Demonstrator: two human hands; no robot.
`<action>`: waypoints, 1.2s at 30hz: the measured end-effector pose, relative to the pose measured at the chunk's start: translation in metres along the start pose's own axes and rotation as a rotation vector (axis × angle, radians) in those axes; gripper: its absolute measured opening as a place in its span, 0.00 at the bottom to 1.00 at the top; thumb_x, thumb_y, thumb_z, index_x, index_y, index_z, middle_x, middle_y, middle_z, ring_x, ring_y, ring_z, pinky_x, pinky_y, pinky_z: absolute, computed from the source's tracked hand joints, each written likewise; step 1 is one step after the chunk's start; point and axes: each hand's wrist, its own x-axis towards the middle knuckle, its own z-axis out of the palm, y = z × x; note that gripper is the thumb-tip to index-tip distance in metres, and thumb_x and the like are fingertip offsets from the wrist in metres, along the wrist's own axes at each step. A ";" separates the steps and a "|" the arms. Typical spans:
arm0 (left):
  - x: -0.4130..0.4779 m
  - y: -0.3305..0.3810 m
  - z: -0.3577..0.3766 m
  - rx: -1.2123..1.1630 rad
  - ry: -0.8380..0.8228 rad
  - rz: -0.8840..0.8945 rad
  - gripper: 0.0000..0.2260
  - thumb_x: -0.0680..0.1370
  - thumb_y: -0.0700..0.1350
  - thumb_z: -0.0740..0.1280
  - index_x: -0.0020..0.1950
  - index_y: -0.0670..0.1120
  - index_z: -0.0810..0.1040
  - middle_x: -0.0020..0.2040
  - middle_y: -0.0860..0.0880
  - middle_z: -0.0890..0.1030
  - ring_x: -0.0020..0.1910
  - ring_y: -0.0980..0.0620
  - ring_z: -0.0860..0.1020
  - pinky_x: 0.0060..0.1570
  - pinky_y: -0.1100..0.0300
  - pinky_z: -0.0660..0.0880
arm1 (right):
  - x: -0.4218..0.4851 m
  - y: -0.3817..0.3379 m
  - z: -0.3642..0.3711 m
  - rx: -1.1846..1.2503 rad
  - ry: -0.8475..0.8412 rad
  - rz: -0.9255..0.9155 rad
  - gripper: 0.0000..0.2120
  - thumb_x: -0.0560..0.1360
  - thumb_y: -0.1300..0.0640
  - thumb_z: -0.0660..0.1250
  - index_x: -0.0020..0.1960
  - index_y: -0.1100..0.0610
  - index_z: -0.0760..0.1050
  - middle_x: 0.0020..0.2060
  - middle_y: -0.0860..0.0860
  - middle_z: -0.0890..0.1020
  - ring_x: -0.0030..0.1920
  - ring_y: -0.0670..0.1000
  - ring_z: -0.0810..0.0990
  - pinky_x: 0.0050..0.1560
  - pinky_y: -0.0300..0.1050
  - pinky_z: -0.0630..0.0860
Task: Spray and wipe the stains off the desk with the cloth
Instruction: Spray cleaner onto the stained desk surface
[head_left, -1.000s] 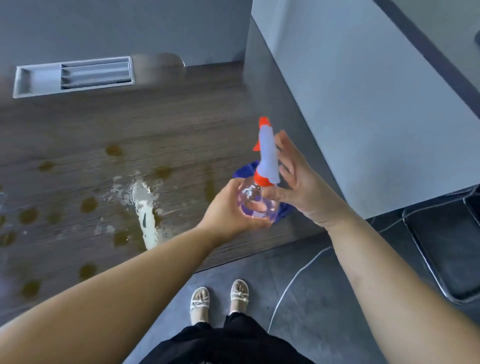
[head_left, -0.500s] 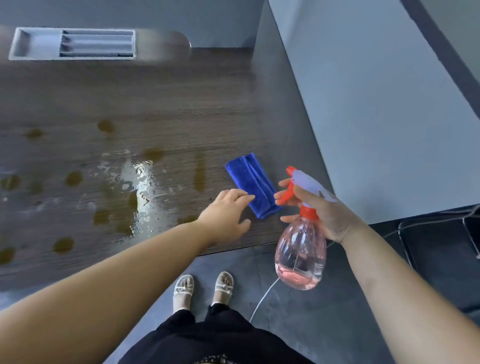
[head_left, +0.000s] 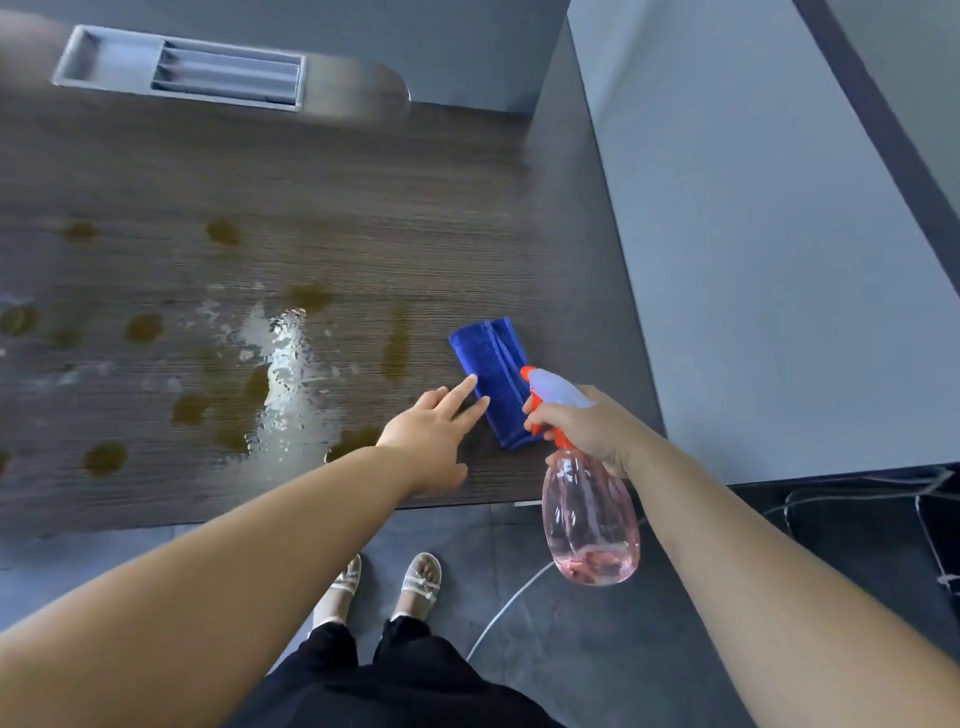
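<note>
A folded blue cloth (head_left: 491, 364) lies on the dark wooden desk (head_left: 337, 208) near its right front corner. My left hand (head_left: 434, 434) stretches over the desk with straight fingers, the fingertips touching the cloth's left edge. My right hand (head_left: 587, 428) grips the neck of a clear pink spray bottle (head_left: 589, 519) with a white and orange trigger head, held upright beyond the desk's front edge. Several brown stains (head_left: 143, 327) dot the desk's left and middle, and a wet sprayed patch (head_left: 283, 358) glistens among them.
A grey recessed cable tray (head_left: 182, 70) sits at the back of the desk. A grey partition wall (head_left: 753, 234) borders the desk on the right. A white cable (head_left: 498, 618) runs over the floor by my feet. A dark chair (head_left: 883, 519) stands at the right.
The bottle passed from both hands into my right hand alone and dropped below the desk edge. My left hand let go and reached to the blue cloth, now touching it.
</note>
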 end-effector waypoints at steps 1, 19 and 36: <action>0.001 0.000 0.000 0.018 -0.004 -0.001 0.37 0.77 0.54 0.62 0.77 0.55 0.41 0.77 0.55 0.37 0.76 0.48 0.46 0.68 0.52 0.66 | 0.002 -0.001 0.000 -0.043 0.009 -0.001 0.09 0.69 0.54 0.65 0.48 0.52 0.78 0.40 0.51 0.81 0.38 0.49 0.75 0.56 0.57 0.77; 0.006 0.000 -0.008 0.076 -0.068 0.041 0.40 0.74 0.57 0.64 0.77 0.53 0.42 0.78 0.53 0.41 0.75 0.43 0.49 0.70 0.53 0.61 | 0.040 -0.033 0.002 -0.186 -0.034 0.027 0.22 0.69 0.53 0.64 0.63 0.46 0.72 0.38 0.50 0.83 0.38 0.48 0.78 0.43 0.43 0.75; 0.007 0.003 -0.011 0.076 -0.107 0.021 0.40 0.74 0.55 0.64 0.77 0.53 0.42 0.78 0.53 0.41 0.75 0.43 0.49 0.69 0.49 0.65 | 0.048 -0.021 -0.012 -0.182 0.060 0.094 0.21 0.63 0.51 0.64 0.57 0.51 0.75 0.39 0.51 0.82 0.37 0.50 0.78 0.45 0.46 0.76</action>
